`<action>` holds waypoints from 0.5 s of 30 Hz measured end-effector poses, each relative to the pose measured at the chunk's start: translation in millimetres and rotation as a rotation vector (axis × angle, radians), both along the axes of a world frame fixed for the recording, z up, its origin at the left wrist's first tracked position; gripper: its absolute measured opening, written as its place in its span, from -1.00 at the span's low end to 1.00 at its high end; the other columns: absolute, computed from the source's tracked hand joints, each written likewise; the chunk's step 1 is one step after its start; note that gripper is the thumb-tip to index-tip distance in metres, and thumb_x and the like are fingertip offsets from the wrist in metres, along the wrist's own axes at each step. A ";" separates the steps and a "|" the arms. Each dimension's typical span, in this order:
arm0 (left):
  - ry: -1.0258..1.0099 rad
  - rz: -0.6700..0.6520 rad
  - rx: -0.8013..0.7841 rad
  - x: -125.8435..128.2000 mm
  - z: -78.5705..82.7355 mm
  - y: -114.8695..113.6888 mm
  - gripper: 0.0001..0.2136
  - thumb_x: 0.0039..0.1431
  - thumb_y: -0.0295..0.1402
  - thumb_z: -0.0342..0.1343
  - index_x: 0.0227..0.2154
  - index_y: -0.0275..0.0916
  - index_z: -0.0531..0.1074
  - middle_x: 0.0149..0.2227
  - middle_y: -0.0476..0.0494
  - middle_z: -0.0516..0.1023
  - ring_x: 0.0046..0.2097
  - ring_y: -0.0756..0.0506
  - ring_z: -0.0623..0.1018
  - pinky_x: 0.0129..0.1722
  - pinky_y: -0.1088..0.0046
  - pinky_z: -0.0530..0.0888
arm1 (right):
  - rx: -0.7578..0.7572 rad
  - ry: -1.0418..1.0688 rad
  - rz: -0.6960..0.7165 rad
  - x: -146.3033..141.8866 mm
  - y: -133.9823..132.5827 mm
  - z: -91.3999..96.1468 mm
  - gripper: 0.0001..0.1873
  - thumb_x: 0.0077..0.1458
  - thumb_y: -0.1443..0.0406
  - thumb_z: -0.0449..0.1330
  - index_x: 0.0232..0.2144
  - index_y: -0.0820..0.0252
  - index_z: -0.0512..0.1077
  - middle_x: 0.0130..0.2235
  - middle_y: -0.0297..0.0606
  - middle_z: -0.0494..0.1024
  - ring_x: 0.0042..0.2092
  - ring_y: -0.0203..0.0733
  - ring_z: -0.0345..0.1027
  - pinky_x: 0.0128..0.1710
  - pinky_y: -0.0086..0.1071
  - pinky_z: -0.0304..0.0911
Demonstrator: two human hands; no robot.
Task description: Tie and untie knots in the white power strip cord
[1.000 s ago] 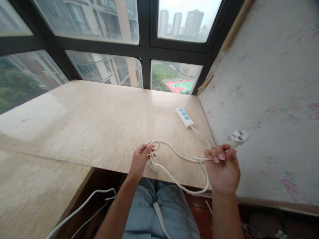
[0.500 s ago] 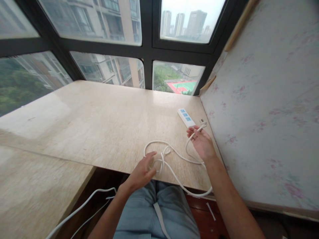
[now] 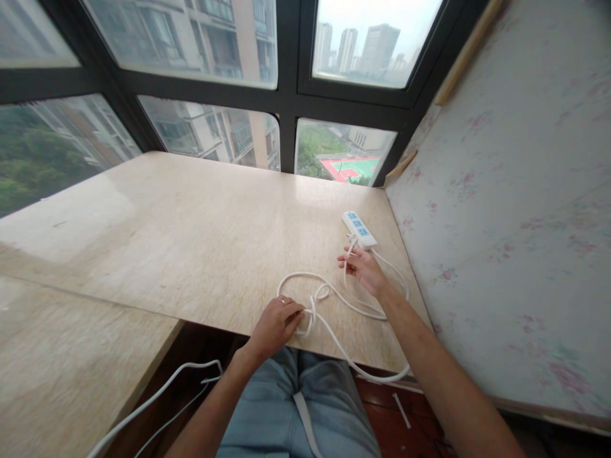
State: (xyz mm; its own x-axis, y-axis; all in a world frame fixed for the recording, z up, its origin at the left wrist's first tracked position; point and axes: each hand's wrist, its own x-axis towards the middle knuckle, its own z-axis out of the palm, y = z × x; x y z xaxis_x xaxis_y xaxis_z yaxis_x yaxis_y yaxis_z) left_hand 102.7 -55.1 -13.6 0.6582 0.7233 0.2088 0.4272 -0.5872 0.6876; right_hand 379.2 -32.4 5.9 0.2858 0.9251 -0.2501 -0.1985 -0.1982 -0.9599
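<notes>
On the right part of the desk [image 3: 214, 242] lies one white power strip [image 3: 359, 229], its three blue socket panels facing up. Its one white cord [image 3: 377, 379] leaves the end nearer you and runs in wide loops, with one small tangle close to the desk's front edge. The cord's single plug [image 3: 352, 239] is just beside the strip's left side; whether they touch, you cannot tell. Your right hand [image 3: 363, 267] is half open, fingers loosely about the cord right behind the plug. Your left hand [image 3: 277, 321], wearing one ring [image 3: 282, 302], has its fingertips pinched together on the cord at the tangle. Farther out, you have one floral-papered wall [image 3: 501, 222] on your right, a dark window frame [image 3: 286, 102] ahead, and two white cables [image 3: 195, 365] low on your left.
</notes>
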 end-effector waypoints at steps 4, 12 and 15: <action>-0.077 0.010 -0.008 -1.3 -6.6 -2.0 -0.82 0.24 -0.35 0.03 -0.25 -0.16 0.54 -0.34 -0.15 0.60 -0.24 -0.12 0.51 -0.18 0.29 0.38 | -0.135 -0.270 0.188 -14.6 16.8 0.0 -0.85 0.04 0.29 0.15 -0.29 0.23 0.38 -0.24 -0.15 0.60 -0.36 -0.29 0.49 -0.40 -0.46 0.30; -0.151 0.034 0.119 -3.4 -19.3 -4.2 -0.83 0.28 -0.38 0.01 -0.21 -0.22 0.50 -0.36 -0.13 0.57 -0.27 -0.09 0.49 -0.20 0.32 0.36 | -0.158 -0.686 0.134 -24.8 17.6 19.9 -0.83 0.04 0.24 0.22 -0.34 0.25 0.44 -0.21 -0.07 0.55 -0.12 -0.06 0.41 -0.21 -0.33 0.27; -0.226 0.108 0.148 -3.5 -19.1 -5.6 -0.83 0.29 -0.38 -0.01 -0.19 -0.23 0.48 -0.33 -0.14 0.56 -0.25 -0.09 0.50 -0.20 0.33 0.37 | 0.023 -0.941 0.236 -42.7 -16.8 39.4 -0.53 0.04 0.11 0.25 -0.03 0.21 0.41 -0.05 -0.06 0.49 -0.06 -0.06 0.37 -0.11 -0.27 0.24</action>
State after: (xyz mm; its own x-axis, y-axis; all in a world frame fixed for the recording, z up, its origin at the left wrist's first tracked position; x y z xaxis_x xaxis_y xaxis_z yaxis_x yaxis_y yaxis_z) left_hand 99.2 -60.7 -32.7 0.5036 0.7376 0.4498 0.3381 -0.6474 0.6830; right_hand 336.5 -49.3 45.3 0.1659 0.9861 0.0049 0.6955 -0.1135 -0.7095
